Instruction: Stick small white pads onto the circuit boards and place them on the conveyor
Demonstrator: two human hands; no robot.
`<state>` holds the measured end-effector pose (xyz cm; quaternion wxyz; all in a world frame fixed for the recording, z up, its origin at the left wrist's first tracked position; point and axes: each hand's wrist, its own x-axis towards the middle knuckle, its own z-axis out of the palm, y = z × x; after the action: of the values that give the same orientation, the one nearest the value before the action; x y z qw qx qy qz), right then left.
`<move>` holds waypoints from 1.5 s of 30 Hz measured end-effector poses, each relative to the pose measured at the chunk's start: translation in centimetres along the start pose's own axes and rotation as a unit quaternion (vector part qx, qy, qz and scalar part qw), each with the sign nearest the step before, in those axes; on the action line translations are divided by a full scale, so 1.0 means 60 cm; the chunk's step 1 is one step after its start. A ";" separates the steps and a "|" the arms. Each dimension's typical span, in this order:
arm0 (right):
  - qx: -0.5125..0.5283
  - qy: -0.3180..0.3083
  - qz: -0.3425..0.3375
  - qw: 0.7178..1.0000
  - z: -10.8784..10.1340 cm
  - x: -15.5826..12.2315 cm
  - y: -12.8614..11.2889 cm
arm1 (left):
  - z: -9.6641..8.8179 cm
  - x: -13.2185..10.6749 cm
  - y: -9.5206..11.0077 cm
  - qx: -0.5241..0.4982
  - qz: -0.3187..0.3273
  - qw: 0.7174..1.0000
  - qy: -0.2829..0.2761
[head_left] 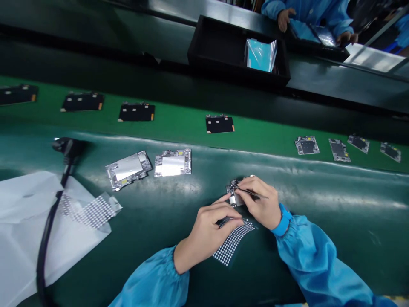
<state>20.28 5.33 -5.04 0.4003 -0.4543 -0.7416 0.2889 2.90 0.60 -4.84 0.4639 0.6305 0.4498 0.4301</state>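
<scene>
My right hand (260, 200) pinches a pair of thin metal tweezers (255, 194). Their tip end is over a circuit board (233, 199), which lies on the green bench and is partly covered by the hand. Just left of and in front of it, my left hand (211, 228) grips the upper end of a clear sheet of round white stickers (230, 244) between thumb and fingers. The index finger of that hand reaches to the board's left edge. Two circuit boards with silver covers, one tilted (128, 169) and one nearly straight (173, 163), lie farther left.
Several black-covered boards (220, 124) and bare boards (307, 146) lie along the bright green strip (179, 121). A black plug cable (53, 221) crosses white paper (22, 238) and another sticker sheet (99, 212). Behind stand a black tray (220, 40) and a co-worker's hands (284, 19).
</scene>
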 end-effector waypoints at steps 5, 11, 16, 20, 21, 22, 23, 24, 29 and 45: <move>0.010 0.010 0.024 1.000 0.001 0.004 0.001 | -0.001 -0.001 -0.002 0.000 0.000 1.000 -0.002; 0.020 0.011 0.029 0.999 -0.003 0.008 -0.005 | -0.001 0.000 -0.001 0.003 0.000 1.000 0.003; 0.039 -0.045 -0.019 0.998 -0.053 -0.001 -0.015 | -0.013 0.000 0.007 -0.021 0.021 1.000 -0.008; -0.092 -0.179 -0.146 0.969 -0.080 -0.026 0.003 | -0.028 0.000 0.013 -0.052 0.068 0.996 -0.029; -0.124 -0.192 -0.168 0.959 -0.084 -0.028 0.016 | -0.031 0.001 0.012 -0.053 0.080 0.995 -0.022; -0.154 -0.194 -0.182 0.952 -0.091 -0.024 0.032 | -0.033 0.003 0.011 -0.048 0.085 0.995 -0.015; -0.182 -0.186 -0.187 0.947 -0.100 -0.016 0.051 | -0.034 0.004 0.009 -0.039 0.088 0.995 -0.008; -0.208 -0.170 -0.186 0.945 -0.112 -0.003 0.072 | -0.034 0.006 0.007 -0.030 0.087 0.996 -0.003; -0.287 -0.067 -0.123 0.948 -0.162 0.103 0.140 | -0.029 0.013 0.007 0.010 0.084 0.996 -0.002; -0.295 -0.074 -0.002 0.953 -0.081 0.258 0.100 | -0.009 0.052 -0.020 -0.009 -0.048 0.995 0.090</move>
<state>22.97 22.19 -2.16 0.1930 -0.5279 -0.8223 0.0890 2.89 3.93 -5.51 0.4473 0.5632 0.5153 0.4660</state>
